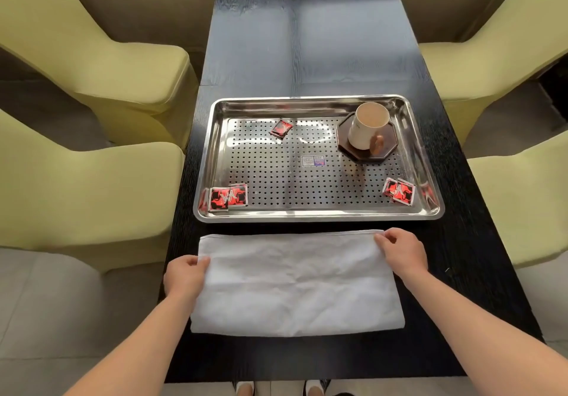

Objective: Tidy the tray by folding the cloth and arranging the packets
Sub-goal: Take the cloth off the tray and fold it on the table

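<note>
A white cloth [295,285], folded into a wide rectangle, lies flat on the black table in front of the steel tray [319,215]. My left hand [184,275] pinches the cloth's left edge. My right hand [402,251] pinches its far right corner. Red-and-black packets lie scattered on the tray's perforated floor: one at the back left [281,128], two overlapping at the front left [228,197], two overlapping at the front right [399,191].
A white mug [367,128] stands on a dark octagonal coaster [384,153] at the tray's back right. Yellow-green armchairs [92,57] flank the narrow table [307,42] on both sides. My feet show below the table's near edge.
</note>
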Tool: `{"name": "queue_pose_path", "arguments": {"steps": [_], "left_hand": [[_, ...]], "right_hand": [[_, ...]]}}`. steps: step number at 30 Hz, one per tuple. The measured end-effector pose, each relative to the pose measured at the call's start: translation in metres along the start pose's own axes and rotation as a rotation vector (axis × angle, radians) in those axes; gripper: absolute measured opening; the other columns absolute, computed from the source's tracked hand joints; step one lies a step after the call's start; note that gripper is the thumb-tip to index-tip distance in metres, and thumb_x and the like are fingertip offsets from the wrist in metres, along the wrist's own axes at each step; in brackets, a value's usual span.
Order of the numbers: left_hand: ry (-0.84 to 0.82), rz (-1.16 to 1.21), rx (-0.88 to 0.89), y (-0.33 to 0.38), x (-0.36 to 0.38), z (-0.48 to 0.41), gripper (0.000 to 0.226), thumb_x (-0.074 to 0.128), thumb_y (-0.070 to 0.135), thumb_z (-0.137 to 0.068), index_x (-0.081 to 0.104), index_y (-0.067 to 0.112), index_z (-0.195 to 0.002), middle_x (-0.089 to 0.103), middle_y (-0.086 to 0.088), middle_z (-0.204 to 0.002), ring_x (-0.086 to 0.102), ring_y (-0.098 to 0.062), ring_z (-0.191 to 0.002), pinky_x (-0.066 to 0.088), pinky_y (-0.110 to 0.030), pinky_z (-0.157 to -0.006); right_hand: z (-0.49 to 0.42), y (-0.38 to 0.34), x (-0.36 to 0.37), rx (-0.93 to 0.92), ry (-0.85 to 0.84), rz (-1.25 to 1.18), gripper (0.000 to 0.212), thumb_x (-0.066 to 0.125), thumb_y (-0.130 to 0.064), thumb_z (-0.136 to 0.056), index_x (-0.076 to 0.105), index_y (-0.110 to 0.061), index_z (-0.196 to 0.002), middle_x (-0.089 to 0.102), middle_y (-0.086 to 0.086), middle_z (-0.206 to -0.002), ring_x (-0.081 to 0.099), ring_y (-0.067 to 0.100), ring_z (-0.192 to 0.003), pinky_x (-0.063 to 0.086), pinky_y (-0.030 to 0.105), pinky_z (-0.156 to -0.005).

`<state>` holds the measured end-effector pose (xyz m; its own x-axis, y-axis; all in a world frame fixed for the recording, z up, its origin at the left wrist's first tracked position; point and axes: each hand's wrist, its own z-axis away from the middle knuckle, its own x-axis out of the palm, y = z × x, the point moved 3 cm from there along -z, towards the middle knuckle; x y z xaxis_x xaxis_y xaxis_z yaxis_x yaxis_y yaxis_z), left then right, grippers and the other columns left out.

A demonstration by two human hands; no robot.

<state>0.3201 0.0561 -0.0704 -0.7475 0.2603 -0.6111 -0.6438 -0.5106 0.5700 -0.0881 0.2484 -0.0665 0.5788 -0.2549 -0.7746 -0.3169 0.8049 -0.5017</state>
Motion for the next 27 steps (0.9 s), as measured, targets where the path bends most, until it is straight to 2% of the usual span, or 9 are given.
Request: {"name": "queue_pose_path", "arguments": {"steps": [5, 8, 11, 13, 18, 20, 22, 25, 27], "left_hand": [[0.059, -0.139, -0.058, -0.004, 0.009, -0.002, 0.013, 0.062, 0.026, -0.093, 0.071, 0.017, -0.088, 0.066, 0.001, -0.081, 0.057, -0.019, -0.072, 0.042, -0.031, -0.06], [0.091, -0.164, -0.064, -0.009, 0.012, -0.003, 0.015, 0.062, 0.026, -0.094, 0.071, 0.015, -0.091, 0.064, 0.002, -0.079, 0.053, -0.016, -0.068, 0.04, -0.031, -0.059], [0.105, -0.202, -0.054, -0.008, 0.011, -0.001, 0.017, 0.062, 0.024, -0.093, 0.067, 0.014, -0.106, 0.067, -0.007, -0.102, 0.058, -0.023, -0.084, 0.043, -0.035, -0.067], [0.12, -0.263, -0.017, -0.006, 0.01, 0.005, 0.037, 0.063, 0.023, -0.093, 0.056, 0.014, -0.128, 0.057, -0.014, -0.123, 0.056, -0.031, -0.101, 0.044, -0.039, -0.073], [0.068, -0.642, 0.567, -0.014, 0.02, 0.042, 0.056, 0.062, 0.03, -0.091, 0.043, 0.017, -0.142, 0.043, -0.011, -0.141, 0.046, -0.024, -0.123, 0.045, -0.038, -0.097], [-0.012, -0.771, 0.696, -0.03, 0.028, 0.058, 0.06, 0.053, 0.042, -0.095, 0.037, 0.02, -0.148, 0.033, -0.011, -0.153, 0.032, -0.027, -0.142, 0.032, -0.044, -0.116], [-0.04, -0.9, 0.706, -0.049, 0.03, 0.07, 0.066, 0.029, 0.057, -0.096, 0.034, 0.021, -0.151, 0.028, -0.014, -0.157, 0.023, -0.032, -0.147, 0.02, -0.05, -0.119], [-0.032, -0.982, 0.58, -0.074, 0.024, 0.079, 0.091, -0.007, 0.069, -0.088, 0.034, 0.02, -0.152, 0.03, -0.02, -0.157, 0.024, -0.039, -0.146, 0.025, -0.057, -0.115], [-0.029, -1.005, 0.5, -0.086, 0.019, 0.079, 0.091, -0.008, 0.072, -0.086, 0.028, 0.023, -0.154, 0.028, -0.019, -0.159, 0.024, -0.039, -0.147, 0.03, -0.056, -0.113]], "right_hand": [[-0.004, -0.001, 0.003, 0.009, 0.017, 0.024, 0.025, 0.063, -0.042, -0.094, 0.065, -0.025, -0.076, 0.067, -0.003, -0.073, 0.061, 0.016, -0.07, 0.05, 0.035, -0.062], [-0.004, -0.002, 0.006, 0.017, 0.036, 0.012, 0.025, 0.063, -0.042, -0.094, 0.064, -0.025, -0.076, 0.066, -0.003, -0.073, 0.061, 0.016, -0.07, 0.054, 0.04, -0.066], [-0.006, 0.0, 0.009, 0.038, 0.032, 0.028, 0.024, 0.062, -0.042, -0.095, 0.066, -0.021, -0.085, 0.066, -0.002, -0.078, 0.061, 0.018, -0.074, 0.055, 0.041, -0.069], [-0.005, 0.0, 0.008, 0.046, 0.053, 0.01, 0.023, 0.062, -0.04, -0.095, 0.066, -0.018, -0.102, 0.066, -0.002, -0.09, 0.061, 0.019, -0.084, 0.053, 0.04, -0.073], [0.032, -0.01, 0.009, -0.095, 0.143, -0.012, 0.026, 0.062, -0.025, -0.096, 0.064, -0.014, -0.119, 0.063, 0.004, -0.108, 0.061, 0.022, -0.095, 0.055, 0.043, -0.079], [0.065, -0.014, 0.024, -0.179, 0.065, -0.038, 0.022, 0.064, -0.017, -0.094, 0.067, -0.014, -0.116, 0.064, -0.001, -0.103, 0.061, 0.015, -0.084, 0.054, 0.037, -0.076], [0.101, -0.015, 0.043, -0.222, -0.09, -0.113, 0.022, 0.066, -0.016, -0.093, 0.068, -0.021, -0.114, 0.067, -0.007, -0.1, 0.061, 0.006, -0.08, 0.053, 0.027, -0.073], [0.14, -0.008, 0.067, -0.136, -0.311, -0.246, 0.021, 0.064, -0.024, -0.095, 0.062, -0.041, -0.108, 0.067, -0.015, -0.101, 0.063, 0.004, -0.085, 0.056, 0.022, -0.072], [0.146, 0.004, 0.072, -0.03, -0.359, -0.317, 0.022, 0.063, -0.025, -0.096, 0.062, -0.038, -0.114, 0.067, -0.013, -0.104, 0.064, 0.008, -0.091, 0.061, 0.03, -0.076]]}}
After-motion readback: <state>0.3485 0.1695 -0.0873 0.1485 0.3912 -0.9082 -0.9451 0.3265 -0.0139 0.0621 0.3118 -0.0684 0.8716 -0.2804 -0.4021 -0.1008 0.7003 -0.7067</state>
